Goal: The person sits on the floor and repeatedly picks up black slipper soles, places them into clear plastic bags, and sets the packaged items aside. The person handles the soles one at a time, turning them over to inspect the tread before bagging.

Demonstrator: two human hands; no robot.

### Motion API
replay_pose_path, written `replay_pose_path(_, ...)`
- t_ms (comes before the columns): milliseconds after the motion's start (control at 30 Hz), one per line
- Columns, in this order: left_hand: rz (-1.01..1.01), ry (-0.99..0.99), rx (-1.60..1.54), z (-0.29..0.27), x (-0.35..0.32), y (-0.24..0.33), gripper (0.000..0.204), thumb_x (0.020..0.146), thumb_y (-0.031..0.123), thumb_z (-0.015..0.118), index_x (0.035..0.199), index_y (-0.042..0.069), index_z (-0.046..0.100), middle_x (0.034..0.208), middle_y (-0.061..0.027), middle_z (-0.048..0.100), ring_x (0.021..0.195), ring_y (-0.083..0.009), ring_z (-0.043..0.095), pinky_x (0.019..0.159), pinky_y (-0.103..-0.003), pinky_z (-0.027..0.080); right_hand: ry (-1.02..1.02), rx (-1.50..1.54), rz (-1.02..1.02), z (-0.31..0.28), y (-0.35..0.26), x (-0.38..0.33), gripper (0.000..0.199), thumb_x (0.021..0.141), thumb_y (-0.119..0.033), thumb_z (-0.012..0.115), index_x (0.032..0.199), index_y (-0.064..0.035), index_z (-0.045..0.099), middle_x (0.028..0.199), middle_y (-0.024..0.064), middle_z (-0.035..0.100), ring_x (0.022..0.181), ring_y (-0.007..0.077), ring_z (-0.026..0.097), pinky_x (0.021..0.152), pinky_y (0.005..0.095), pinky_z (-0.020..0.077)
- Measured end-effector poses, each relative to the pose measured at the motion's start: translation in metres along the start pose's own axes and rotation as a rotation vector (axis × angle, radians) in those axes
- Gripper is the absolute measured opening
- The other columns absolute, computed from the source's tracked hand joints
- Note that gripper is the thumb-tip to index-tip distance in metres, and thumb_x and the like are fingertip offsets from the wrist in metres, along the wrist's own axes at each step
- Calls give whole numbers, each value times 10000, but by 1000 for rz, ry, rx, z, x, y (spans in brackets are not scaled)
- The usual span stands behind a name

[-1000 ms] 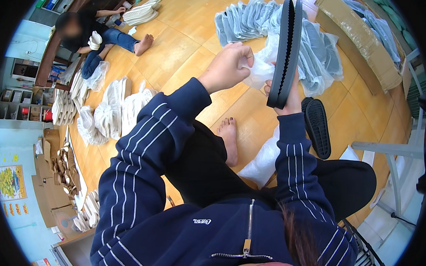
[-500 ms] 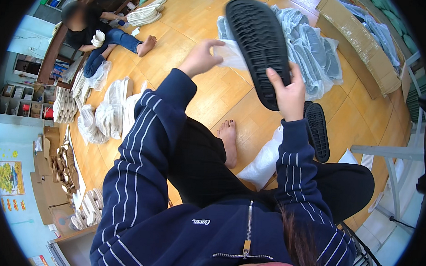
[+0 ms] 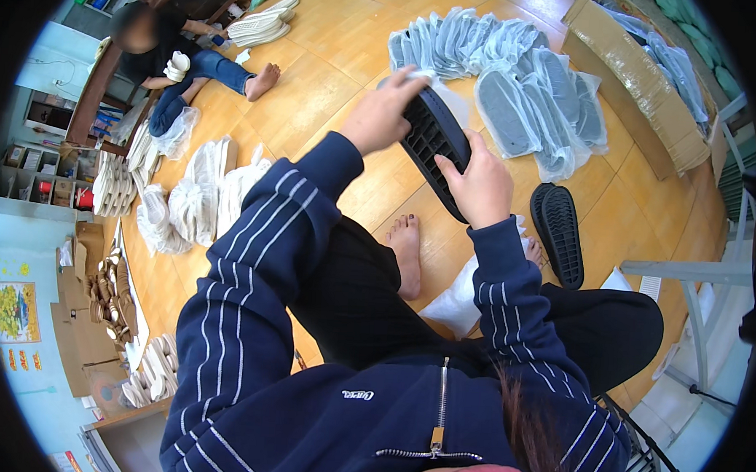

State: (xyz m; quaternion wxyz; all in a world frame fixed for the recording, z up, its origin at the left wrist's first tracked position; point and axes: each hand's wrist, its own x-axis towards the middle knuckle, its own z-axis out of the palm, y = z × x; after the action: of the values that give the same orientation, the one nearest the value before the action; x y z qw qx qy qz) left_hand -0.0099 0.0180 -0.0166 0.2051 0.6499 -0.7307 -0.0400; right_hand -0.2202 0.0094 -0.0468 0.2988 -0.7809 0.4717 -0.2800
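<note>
A black shoe sole (image 3: 439, 146) with a ridged underside is held tilted in front of me. My right hand (image 3: 484, 183) grips its right edge near the lower end, thumb on the ridges. At its upper end my left hand (image 3: 381, 115) has its fingers closed on a thin clear plastic bag (image 3: 453, 100), which sits around or behind the sole's tip; how far it covers the sole is hidden. More black soles (image 3: 557, 235) lie stacked on the floor to the right. A white pile of plastic bags (image 3: 453, 300) rests by my legs, partly under my right sleeve.
Many bagged dark soles (image 3: 519, 99) lie in rows beyond my hands. A cardboard box (image 3: 633, 87) with more stands far right. White bagged soles (image 3: 201, 194) are to the left, brown ones (image 3: 114, 296) nearer. Another person (image 3: 162, 62) sits far left. A metal frame (image 3: 689, 271) stands right.
The sole has come lower and nearer, turning more edge-on. My left hand has moved right and up to its tip with the bag; my right hand has shifted slightly left and down.
</note>
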Motion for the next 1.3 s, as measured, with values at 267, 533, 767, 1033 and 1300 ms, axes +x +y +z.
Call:
replay_pose_path(267, 442, -89, -48, 5, -2, 88, 733, 729, -40, 623, 1382, 253, 464, 1338, -101, 486, 912, -309, 666, 721, -394, 559, 15, 722, 86, 11, 55, 27, 521, 874, -146, 705, 1298, 69, 494, 1183, 180, 627, 1040, 194, 619, 865, 314, 497)
replay_pose_path(533, 181, 213, 68, -2, 20, 53, 227, 755, 63, 667, 957, 82, 565, 939, -94, 594, 838, -309, 610, 703, -406, 511, 261, 1342, 244, 1, 53, 33, 570, 953, -161, 622, 1411, 40, 349, 1272, 116, 558, 1092, 154, 571, 925, 282, 465)
replay_pose_path(767, 269, -160, -113, 8, 5, 81, 116, 803, 135, 646, 854, 78, 559, 798, -76, 614, 804, -280, 606, 698, -397, 494, 282, 1316, 367, -8, 75, 37, 383, 978, -201, 581, 1304, -14, 508, 1192, 58, 619, 1043, 159, 620, 908, 299, 482)
replay_pose_path(1033, 28, 195, -52, 10, 21, 53, 274, 841, 229, 677, 1049, 83, 575, 948, -83, 627, 836, -262, 628, 716, -369, 501, 161, 1414, 348, -10, 62, 34, 353, 963, -200, 600, 1265, -26, 541, 1149, 51, 634, 1003, 145, 632, 861, 287, 502)
replay_pose_path(1300, 189, -158, -273, 8, 11, 57, 126, 776, 152, 640, 747, 30, 620, 722, -147, 618, 739, -341, 634, 663, -423, 501, 129, 1439, 447, 3, 63, 33, 327, 987, -211, 549, 1253, -21, 546, 1123, 63, 639, 973, 147, 636, 842, 299, 507)
